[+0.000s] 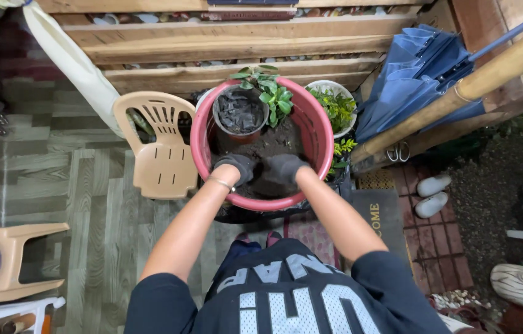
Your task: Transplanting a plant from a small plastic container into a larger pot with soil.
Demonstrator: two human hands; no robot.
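Observation:
A large red tub (322,133) stands on the floor in front of me, partly filled with dark soil (267,147). My left hand (236,166) and my right hand (285,167), both in dark gloves, press side by side into the soil at the near side of the tub. Whether they grip any soil I cannot tell. At the back of the tub sits a small dark pot (240,112) lined with black material. A green leafy plant (272,93) leans beside it. A thin bracelet circles my left wrist.
A beige plastic chair (161,145) stands left of the tub, a white pot with greenery (335,105) to its right. A folded blue umbrella (416,74) and a bamboo pole (459,93) lean at right. White slippers (431,195), a doormat (385,219) and wooden pallets (230,43) surround.

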